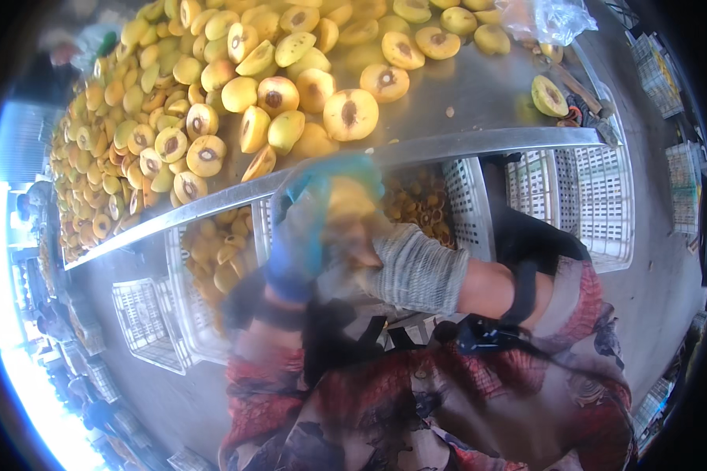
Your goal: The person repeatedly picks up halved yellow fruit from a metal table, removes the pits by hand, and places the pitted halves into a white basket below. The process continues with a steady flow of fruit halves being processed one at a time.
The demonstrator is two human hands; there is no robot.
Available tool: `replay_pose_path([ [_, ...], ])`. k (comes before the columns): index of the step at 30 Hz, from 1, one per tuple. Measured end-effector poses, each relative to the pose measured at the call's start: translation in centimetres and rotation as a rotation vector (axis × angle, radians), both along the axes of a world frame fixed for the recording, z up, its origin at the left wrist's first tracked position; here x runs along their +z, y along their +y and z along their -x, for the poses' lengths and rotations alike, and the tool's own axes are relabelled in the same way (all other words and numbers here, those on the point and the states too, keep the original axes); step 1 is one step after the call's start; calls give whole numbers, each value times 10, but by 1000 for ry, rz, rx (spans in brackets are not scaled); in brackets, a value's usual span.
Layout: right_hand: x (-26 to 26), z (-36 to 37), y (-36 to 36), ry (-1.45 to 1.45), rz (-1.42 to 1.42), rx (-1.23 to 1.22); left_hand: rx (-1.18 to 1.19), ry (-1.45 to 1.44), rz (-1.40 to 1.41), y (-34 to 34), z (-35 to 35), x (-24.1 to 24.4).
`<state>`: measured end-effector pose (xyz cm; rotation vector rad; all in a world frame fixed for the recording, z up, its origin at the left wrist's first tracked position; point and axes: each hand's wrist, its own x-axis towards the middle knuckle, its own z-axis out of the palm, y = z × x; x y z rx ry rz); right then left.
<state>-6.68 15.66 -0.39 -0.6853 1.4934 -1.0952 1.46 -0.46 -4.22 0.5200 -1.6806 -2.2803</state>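
In front of my chest, both hands are together and blurred by motion. My left hand (309, 229), in a blue-green glove, is closed around a yellow stone fruit (353, 200). A grey knitted glove or cuff covers much of my right hand (383, 259), which meets the fruit from the right. Blur hides whether a tool is in its fingers. Just beyond my hands, halved stone fruits (350, 115), probably peaches, are heaped on a metal table (448, 112). Many lie cut side up, with brown stones or hollows showing.
The table's raised metal rim (483, 143) runs between me and the heap. Below stand white plastic crates holding fruit (224, 253) and pitted-looking pieces (418, 200). Further crates (604, 200) (147, 318) flank me. A clear plastic bag (551, 20) lies at the table's far right.
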Motion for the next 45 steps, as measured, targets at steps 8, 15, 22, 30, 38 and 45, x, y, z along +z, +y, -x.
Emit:
replay_pose_path([
  [8,-13,11,-2,916,42,122,105,19,62,13,13,32],
  [15,-12,16,19,1264,-92,242,294,-5,696,-37,-37,57],
  [22,-64,29,16,1403,-107,202,345,-606,1497,-141,-141,48],
  [30,-40,28,18,1253,-193,246,86,-629,1452,-104,4,53],
  [38,-59,28,16,1136,26,77,-294,-955,1216,-111,55,38],
  [45,-19,18,-8,662,217,-72,80,-542,1220,-118,-12,49],
])
